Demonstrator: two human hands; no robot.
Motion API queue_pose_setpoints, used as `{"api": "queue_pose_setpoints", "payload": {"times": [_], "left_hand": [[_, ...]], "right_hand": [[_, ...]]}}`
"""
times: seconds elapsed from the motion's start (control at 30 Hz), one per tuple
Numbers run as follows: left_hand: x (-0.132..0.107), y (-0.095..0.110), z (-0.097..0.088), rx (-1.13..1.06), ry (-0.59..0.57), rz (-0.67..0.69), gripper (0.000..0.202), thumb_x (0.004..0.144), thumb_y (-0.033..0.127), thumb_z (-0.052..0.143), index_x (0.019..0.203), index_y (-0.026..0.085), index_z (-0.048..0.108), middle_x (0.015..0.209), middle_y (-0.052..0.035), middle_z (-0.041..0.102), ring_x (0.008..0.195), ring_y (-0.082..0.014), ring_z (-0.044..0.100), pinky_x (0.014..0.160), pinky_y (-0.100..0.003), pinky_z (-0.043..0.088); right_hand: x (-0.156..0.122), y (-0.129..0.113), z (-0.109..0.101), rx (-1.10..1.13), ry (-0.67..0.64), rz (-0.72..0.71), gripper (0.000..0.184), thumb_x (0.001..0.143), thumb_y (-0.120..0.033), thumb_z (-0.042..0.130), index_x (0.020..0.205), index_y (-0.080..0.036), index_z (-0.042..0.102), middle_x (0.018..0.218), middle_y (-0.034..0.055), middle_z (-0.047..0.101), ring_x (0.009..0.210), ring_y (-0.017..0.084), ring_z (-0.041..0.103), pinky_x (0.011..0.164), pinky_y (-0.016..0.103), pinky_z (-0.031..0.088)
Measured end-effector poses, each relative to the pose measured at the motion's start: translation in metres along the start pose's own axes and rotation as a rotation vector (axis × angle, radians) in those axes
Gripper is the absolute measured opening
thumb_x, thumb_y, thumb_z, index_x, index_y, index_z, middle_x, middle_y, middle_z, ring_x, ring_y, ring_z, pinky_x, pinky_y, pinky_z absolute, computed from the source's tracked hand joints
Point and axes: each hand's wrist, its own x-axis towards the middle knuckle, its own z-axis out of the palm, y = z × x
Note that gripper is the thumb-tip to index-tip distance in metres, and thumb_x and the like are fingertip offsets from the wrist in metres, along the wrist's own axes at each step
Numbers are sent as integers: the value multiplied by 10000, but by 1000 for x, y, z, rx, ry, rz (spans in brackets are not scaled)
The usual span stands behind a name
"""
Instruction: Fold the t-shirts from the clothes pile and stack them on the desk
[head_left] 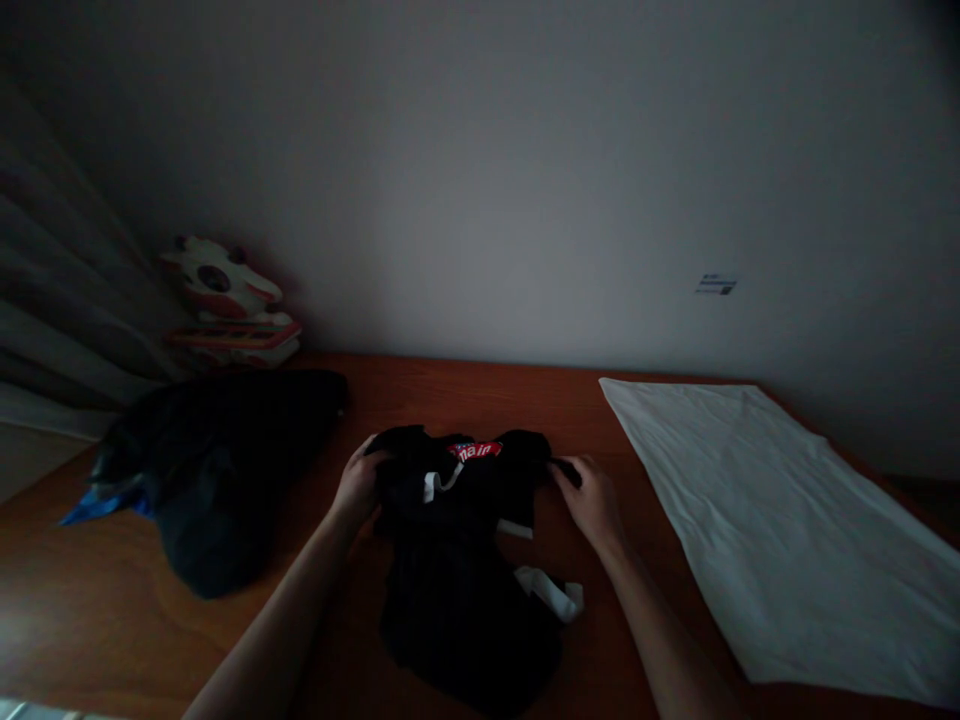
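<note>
A black garment (461, 560) with white trim and a red patch of lettering lies crumpled on the wooden table (465, 395) in front of me. My left hand (360, 485) grips the garment's upper left edge, fingers curled into the cloth. At the upper right edge, my right hand (592, 500) pinches the dark fabric. Both hands rest low on the table, about a shirt's width apart.
A pile of dark clothes (217, 460) with a blue bit showing lies at the left. A white cloth (780, 520) is spread flat at the right. A red and white toy-like object (229, 305) stands against the wall, beside curtains at far left. The room is dim.
</note>
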Motion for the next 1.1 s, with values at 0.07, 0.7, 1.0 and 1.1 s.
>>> {"api": "queue_pose_setpoints", "payload": {"times": [0.07, 0.7, 1.0, 1.1], "left_hand": [[3, 0, -2, 26, 26, 86, 314, 548, 262, 777, 809, 191, 618, 741, 23, 642, 661, -144, 595, 602, -224, 456], [-28, 3, 21, 523, -268, 282, 292, 630, 477, 869, 704, 233, 727, 751, -40, 632, 756, -220, 562, 724, -286, 450], [7, 24, -31, 12, 471, 303, 392, 745, 604, 670, 755, 226, 568, 668, 57, 446, 597, -109, 434, 560, -226, 381], [17, 24, -47, 83, 553, 239, 352, 766, 561, 617, 827, 214, 620, 701, 34, 541, 664, -145, 528, 614, -248, 441]], "right_hand": [[1, -3, -2, 20, 78, 54, 473, 917, -638, 515, 951, -201, 692, 958, 136, 748, 885, 276, 707, 815, 386, 532], [-6, -8, 6, 126, -109, 42, 317, 844, -443, 600, 1047, -219, 694, 991, 93, 770, 949, 276, 720, 875, 430, 553], [7, -6, -23, 276, 307, 424, 551, 776, -705, 631, 943, -190, 729, 908, 110, 785, 874, 295, 725, 801, 373, 540], [8, -5, -26, 276, 392, 417, 567, 804, -702, 605, 1001, -184, 724, 1039, 141, 776, 1017, 309, 704, 891, 383, 521]]}}
